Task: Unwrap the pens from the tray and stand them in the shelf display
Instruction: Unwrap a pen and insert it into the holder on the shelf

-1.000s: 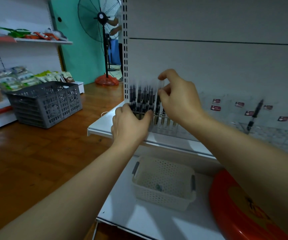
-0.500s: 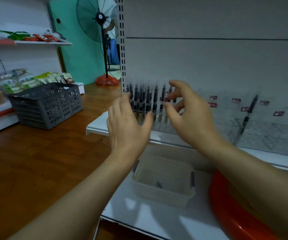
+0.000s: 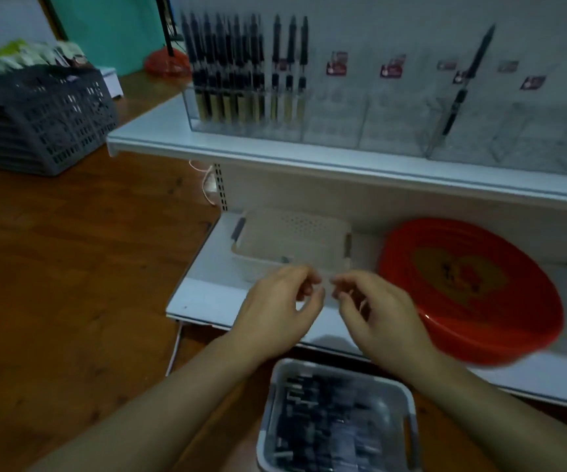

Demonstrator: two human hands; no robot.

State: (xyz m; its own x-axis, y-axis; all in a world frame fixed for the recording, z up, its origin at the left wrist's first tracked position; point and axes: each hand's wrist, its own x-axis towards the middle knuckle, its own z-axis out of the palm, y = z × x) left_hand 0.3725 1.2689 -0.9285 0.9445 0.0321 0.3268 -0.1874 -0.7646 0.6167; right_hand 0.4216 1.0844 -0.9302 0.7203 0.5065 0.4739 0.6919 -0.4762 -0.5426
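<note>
1. Two bare hands hover side by side above a grey tray (image 3: 336,373) of wrapped black pens (image 3: 323,427), which sits nearest the camera at the bottom of the frame.
2. Left hand (image 3: 280,306) and right hand (image 3: 374,308) face each other with fingers loosely curled and fingertips nearly meeting; the frame is blurred, and whether they pinch anything between them cannot be told.
3. Beyond the hands, on the lower shelf (image 3: 207,301), stands a white perforated basket (image 3: 292,240), with a red round tray (image 3: 469,287) to its right.
4. Left of the shelving, a wooden floor (image 3: 71,250) carries a stack of dark grey crates (image 3: 40,114).
5. Farther back, on the upper shelf (image 3: 309,155), a clear display rack (image 3: 394,120) holds a tight cluster of black pens standing upright (image 3: 227,66) at its left end.
6. Three more upright pens (image 3: 289,66) stand just beside that cluster, and a single pen (image 3: 462,90) leans tilted in a compartment well to the right.
7. Small red labels (image 3: 336,64) dot the rack's back wall.
</note>
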